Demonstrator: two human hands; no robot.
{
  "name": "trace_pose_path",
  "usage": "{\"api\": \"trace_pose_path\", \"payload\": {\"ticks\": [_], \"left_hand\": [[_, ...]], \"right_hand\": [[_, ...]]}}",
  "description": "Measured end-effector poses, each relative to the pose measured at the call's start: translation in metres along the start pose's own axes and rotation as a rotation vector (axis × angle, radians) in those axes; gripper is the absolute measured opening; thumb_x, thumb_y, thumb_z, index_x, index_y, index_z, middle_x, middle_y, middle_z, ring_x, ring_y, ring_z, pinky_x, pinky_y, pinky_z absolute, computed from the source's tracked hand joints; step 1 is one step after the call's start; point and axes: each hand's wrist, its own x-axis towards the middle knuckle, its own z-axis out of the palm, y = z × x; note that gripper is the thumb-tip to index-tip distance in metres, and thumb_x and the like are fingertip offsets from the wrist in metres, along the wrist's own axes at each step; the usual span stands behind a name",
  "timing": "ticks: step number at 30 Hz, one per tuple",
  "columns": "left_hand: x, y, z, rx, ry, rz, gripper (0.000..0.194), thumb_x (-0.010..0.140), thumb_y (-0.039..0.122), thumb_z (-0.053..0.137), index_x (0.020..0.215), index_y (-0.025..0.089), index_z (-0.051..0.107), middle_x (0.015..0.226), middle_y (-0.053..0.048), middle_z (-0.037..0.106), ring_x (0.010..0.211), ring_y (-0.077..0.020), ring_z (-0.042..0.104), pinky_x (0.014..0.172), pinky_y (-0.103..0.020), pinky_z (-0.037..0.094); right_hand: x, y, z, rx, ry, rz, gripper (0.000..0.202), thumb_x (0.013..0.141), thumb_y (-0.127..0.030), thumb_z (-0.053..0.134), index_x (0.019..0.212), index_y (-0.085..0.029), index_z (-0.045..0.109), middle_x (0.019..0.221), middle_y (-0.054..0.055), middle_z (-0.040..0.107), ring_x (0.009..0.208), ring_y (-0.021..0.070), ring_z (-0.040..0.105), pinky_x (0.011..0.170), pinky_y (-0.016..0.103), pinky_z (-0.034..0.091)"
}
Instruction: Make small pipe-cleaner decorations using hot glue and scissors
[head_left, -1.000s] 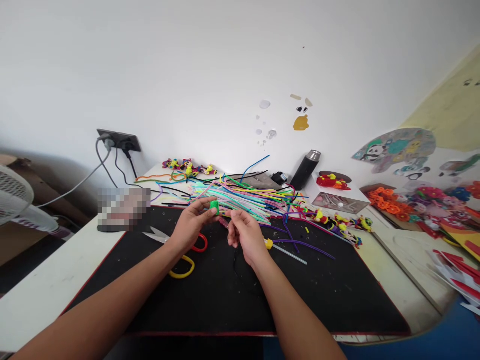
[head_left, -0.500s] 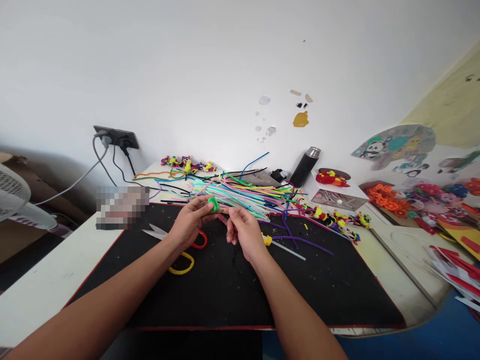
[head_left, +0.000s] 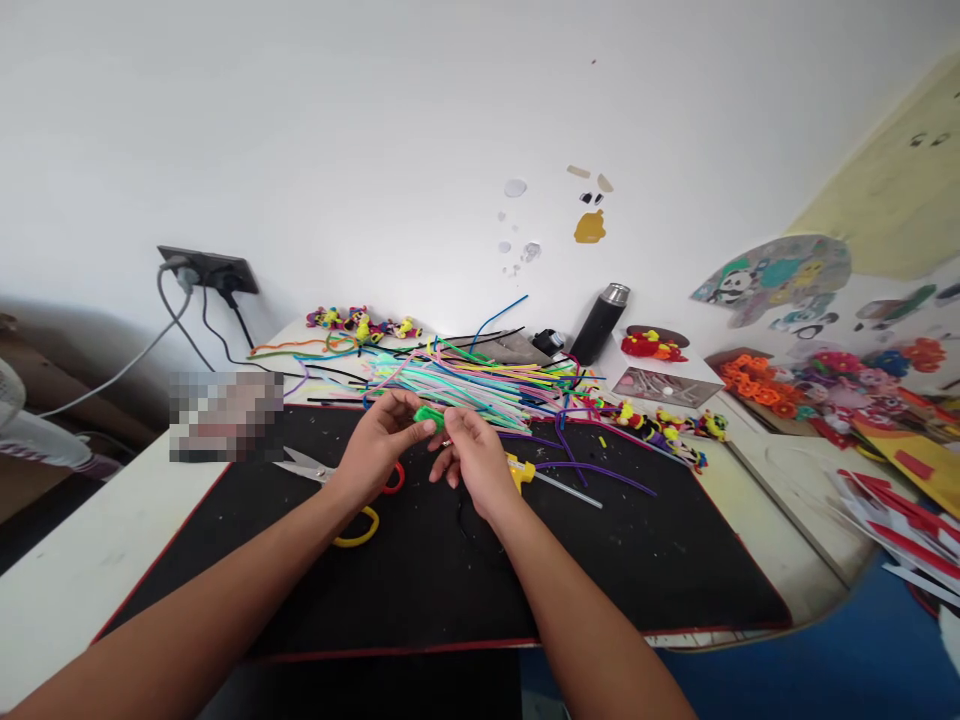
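A small green fuzzy piece [head_left: 429,416] is pinched between the fingers of both hands above the black mat [head_left: 360,600]. My left hand [head_left: 382,440] grips it from the left, thumb on its near side. My right hand [head_left: 471,452] has thumb and forefinger closed on its right end, the other fingers curled below. Scissors [head_left: 356,527] with red and yellow handles lie partly under my left wrist. Behind my right hand lies a yellow glue gun [head_left: 520,472] with a clear stick. Beyond the hands is a pile of coloured pipe cleaners [head_left: 457,385].
A black bottle [head_left: 600,325] leans against the wall beside a white box [head_left: 667,380]. Small colourful figures [head_left: 660,430] lie right of the pile, others [head_left: 360,322] at the back left. Orange fuzzy pieces [head_left: 761,385] are at the right. Cables hang from a wall socket [head_left: 208,270].
My right hand has moved closer to my left and its thumb and forefinger now meet the green piece. The whole view has shifted slightly.
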Motion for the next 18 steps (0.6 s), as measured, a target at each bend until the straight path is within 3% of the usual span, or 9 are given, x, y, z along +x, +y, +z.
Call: {"api": "trace_pose_path", "payload": {"ticks": [9, 14, 18], "left_hand": [[-0.0018, 0.0028, -0.0004, 0.170, -0.046, 0.062, 0.039, 0.075, 0.037, 0.090, 0.104, 0.022, 0.067, 0.100, -0.003, 0.071, 0.095, -0.0209, 0.067, 0.083, -0.032, 0.054], [-0.0011, 0.0030, -0.0025, 0.208, -0.072, 0.056, 0.030, 0.075, 0.039, 0.090, 0.092, 0.019, 0.076, 0.087, -0.002, 0.070, 0.071, -0.0156, 0.062, 0.064, -0.028, 0.051], [-0.0025, 0.0024, -0.0003, 0.167, -0.067, 0.070, 0.029, 0.074, 0.037, 0.092, 0.090, 0.019, 0.077, 0.086, -0.002, 0.069, 0.070, -0.0155, 0.064, 0.063, -0.028, 0.053]], "right_hand": [[0.0031, 0.0000, -0.0041, 0.066, 0.034, 0.030, 0.054, 0.073, -0.066, 0.083, 0.090, -0.017, 0.065, 0.064, -0.005, 0.061, 0.037, 0.0089, 0.058, 0.030, 0.016, 0.031], [0.0013, -0.0018, -0.0024, 0.053, 0.007, 0.035, 0.054, 0.074, -0.066, 0.082, 0.089, -0.018, 0.063, 0.063, -0.006, 0.060, 0.037, 0.0090, 0.059, 0.030, 0.016, 0.030], [-0.0007, -0.0029, -0.0001, 0.054, 0.001, 0.034, 0.057, 0.076, -0.070, 0.078, 0.092, -0.018, 0.063, 0.064, -0.006, 0.062, 0.038, 0.0092, 0.060, 0.030, 0.015, 0.030]]}}
